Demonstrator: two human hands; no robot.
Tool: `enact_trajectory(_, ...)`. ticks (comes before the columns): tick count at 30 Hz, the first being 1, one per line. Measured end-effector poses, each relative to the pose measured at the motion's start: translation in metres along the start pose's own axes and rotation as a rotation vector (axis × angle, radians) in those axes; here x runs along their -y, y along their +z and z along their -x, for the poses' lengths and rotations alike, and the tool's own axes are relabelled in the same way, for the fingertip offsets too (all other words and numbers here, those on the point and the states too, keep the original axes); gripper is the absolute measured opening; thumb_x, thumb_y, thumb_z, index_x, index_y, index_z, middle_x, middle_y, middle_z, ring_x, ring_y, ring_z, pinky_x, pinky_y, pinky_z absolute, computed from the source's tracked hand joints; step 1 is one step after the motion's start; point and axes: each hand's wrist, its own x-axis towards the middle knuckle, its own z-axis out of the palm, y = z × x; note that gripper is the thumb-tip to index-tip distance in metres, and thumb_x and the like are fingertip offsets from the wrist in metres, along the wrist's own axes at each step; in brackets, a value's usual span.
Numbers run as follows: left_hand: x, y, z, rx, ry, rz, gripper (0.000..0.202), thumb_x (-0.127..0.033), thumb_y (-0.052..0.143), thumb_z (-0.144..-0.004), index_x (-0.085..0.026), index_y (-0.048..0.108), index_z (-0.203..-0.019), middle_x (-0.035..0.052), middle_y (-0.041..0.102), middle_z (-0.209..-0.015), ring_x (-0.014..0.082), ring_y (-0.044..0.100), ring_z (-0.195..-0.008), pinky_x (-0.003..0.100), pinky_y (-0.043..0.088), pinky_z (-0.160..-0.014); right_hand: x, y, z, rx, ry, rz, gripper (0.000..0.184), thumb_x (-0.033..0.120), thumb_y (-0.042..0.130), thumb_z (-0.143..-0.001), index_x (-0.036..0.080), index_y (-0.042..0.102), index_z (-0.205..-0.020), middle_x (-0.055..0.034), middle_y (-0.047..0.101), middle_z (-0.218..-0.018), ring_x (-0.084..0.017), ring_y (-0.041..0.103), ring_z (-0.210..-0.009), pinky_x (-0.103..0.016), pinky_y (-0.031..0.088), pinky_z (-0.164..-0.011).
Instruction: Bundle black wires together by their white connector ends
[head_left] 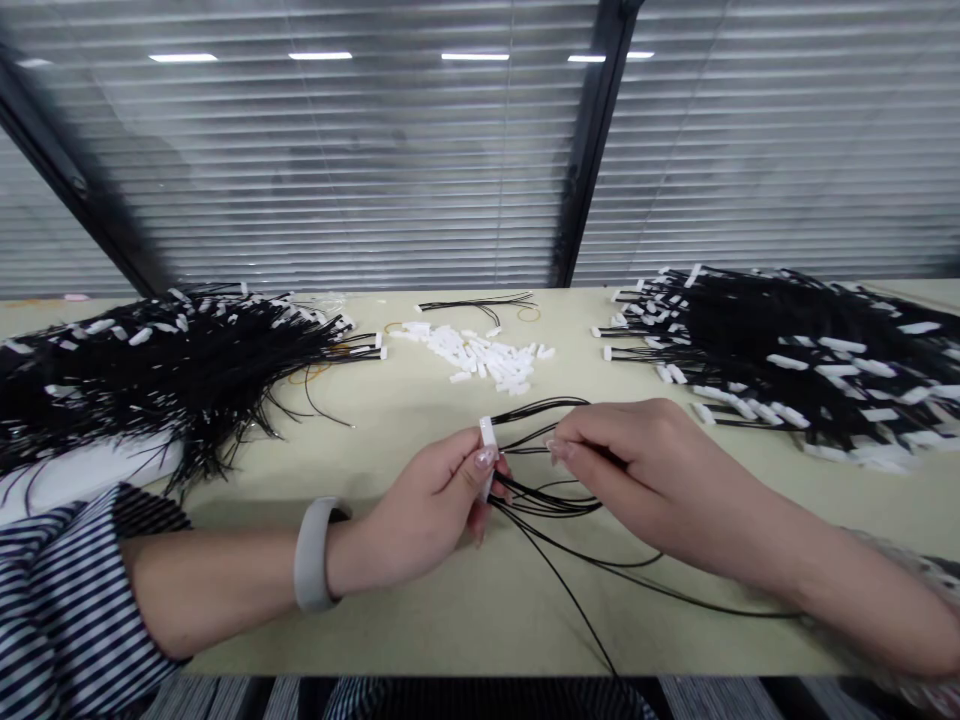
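Observation:
My left hand (446, 480) pinches a white connector housing (487, 432) upright between thumb and fingers, above the near middle of the table. Several thin black wires (555, 505) run out of its right side and curve beneath my right hand (637, 455). The thumb and forefinger of that hand are pressed together on a black wire (534, 450), a short way right of the housing. My palm and curled fingers hide the rest of the wires on that side. One loose wire (574, 600) hangs down toward the table's front edge.
Loose white connector housings (480, 355) lie in a heap at the table's middle. Behind them is a small wire bundle (476, 303). Large piles of black wires with white connectors stand left (187, 370) and right (772, 350). Window blinds (337, 150) rise behind the table (360, 620).

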Motion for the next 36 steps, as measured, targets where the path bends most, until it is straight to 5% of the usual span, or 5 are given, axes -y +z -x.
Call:
enact_trajectory(18,-0.004,0.001,0.001,0.011,0.003,-0.089,0.032,-0.04,0.028,-0.092,-0.017,0.045,-0.08,-0.0056,0.041,-0.055,0.0071,0.04,-0.046,0.02,0.036,-0.045,0.003,0.019,-0.004,0.115,0.049,0.003,0.022,0.019,0.036,-0.086,0.017,0.046,-0.065,0.0033,0.049,-0.061,-0.007,0.037,-0.055,-0.022,0.025,-0.054)
enact_trajectory(36,-0.007,0.001,0.0,0.015,-0.039,-0.06,0.031,-0.041,0.03,-0.091,-0.018,0.043,-0.074,-0.0057,0.041,-0.052,0.0075,0.041,-0.044,0.02,0.035,-0.042,0.003,0.016,-0.002,0.032,0.022,0.013,0.023,0.019,0.039,-0.084,0.016,0.052,-0.066,0.0028,0.051,-0.058,-0.006,0.038,-0.053,-0.023,0.025,-0.053)
